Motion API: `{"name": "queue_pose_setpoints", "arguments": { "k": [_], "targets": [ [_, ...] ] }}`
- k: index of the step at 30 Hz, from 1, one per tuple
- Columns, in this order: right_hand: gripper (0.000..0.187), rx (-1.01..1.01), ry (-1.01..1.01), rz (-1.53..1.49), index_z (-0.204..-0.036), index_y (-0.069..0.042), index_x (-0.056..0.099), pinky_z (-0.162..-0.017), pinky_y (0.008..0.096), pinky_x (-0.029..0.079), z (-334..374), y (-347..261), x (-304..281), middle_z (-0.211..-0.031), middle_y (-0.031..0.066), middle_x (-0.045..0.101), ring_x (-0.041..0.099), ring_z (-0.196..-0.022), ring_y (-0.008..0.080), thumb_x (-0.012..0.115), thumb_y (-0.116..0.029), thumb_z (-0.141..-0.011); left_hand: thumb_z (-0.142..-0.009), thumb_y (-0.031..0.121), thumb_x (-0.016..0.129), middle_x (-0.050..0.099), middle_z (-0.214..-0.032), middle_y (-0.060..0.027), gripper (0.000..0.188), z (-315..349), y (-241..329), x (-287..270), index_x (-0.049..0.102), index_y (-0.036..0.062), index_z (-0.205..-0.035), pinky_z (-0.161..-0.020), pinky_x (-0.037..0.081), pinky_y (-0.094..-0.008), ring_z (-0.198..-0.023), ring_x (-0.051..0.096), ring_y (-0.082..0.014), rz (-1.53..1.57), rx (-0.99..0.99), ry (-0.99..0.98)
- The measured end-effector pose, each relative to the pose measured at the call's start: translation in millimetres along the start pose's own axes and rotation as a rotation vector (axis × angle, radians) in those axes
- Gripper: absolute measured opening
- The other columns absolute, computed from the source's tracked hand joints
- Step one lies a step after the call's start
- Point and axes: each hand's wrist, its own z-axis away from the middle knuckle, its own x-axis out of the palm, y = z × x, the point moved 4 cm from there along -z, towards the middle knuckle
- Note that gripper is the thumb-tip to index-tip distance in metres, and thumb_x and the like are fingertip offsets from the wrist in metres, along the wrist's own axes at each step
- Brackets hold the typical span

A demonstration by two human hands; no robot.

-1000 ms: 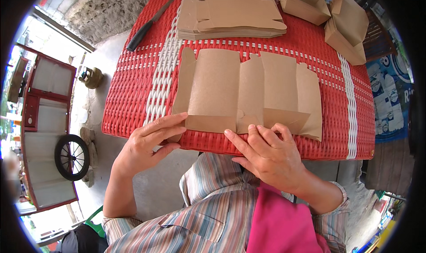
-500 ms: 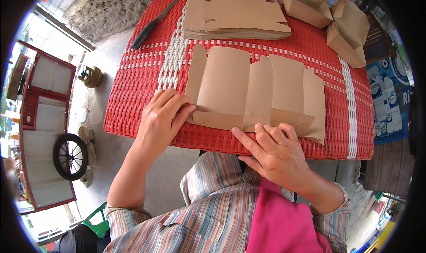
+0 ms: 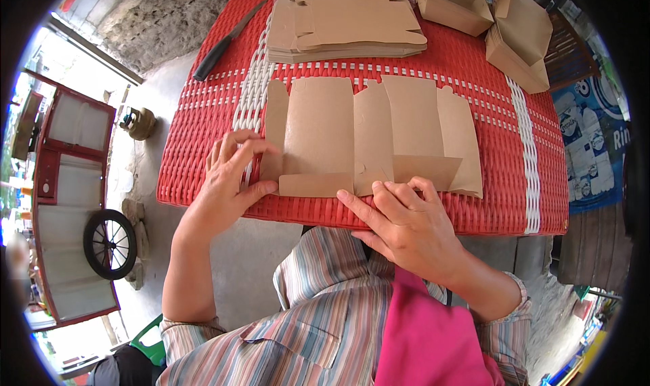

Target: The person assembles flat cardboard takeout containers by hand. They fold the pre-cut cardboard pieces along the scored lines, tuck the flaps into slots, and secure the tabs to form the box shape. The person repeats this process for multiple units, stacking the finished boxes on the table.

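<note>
We touch the cardboard blank at eight o'clock, left hand fingers parted, and six o'clock, right hand half-curled, its grip unclear.

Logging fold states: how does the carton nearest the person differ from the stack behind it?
The carton is a single piece; the stack is many layers. The carton has flaps folded up along its near edge; the stack's top sheet lies flat. Both are plain brown board.

bright daylight, blown-out glare around the cart, soft shadows, black-rimmed fisheye curvature
</note>
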Motion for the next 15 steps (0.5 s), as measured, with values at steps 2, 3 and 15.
{"name": "queue_pose_setpoints", "arguments": {
  "k": [2,3,15],
  "targets": [
    [0.057,0.006,0.008,-0.019,-0.133,-0.015,0.061,-0.086,0.0346,0.039,1.6,0.2,-0.6,-0.096,-0.0005,0.052,0.05,-0.097,0.015,0.071,-0.037,-0.082,-0.079,0.017,0.078,0.047,-0.13,-0.0103,0.06,-4.0,1.4,-1.6,0.053,0.0168,-0.133,-0.11,0.031,-0.0431,-0.127,0.044,-0.0302,0.005,0.006,-0.006],
    [0.056,0.011,0.017,-0.025,-0.133,-0.015,0.061,-0.086,0.0345,0.039,2.2,0.8,-0.7,-0.097,-0.0007,0.052,0.05,-0.098,0.0149,0.071,-0.036,-0.082,-0.079,0.017,0.078,0.047,-0.131,-0.0105,0.064,-6.8,3.7,-3.3,0.051,0.0176,-0.137,-0.11,0.03,-0.0433,-0.127,0.043,-0.0304,-0.001,0.02,-0.034],
    [0.057,0.135,0.221,-0.176,-0.137,-0.018,0.057,-0.103,0.045,0.036,47.4,13.2,-24.3,-0.108,0.0043,0.054,0.051,-0.116,0.0191,0.071,-0.028,-0.082,-0.073,0.0,0.071,0.049,-0.131,-0.0164,0.066,51.5,55.9,25.2,0.056,0.0033,-0.137,-0.098,0.045,-0.0393,-0.117,0.052,-0.0311,0.205,0.134,0.078]
  ]
}}
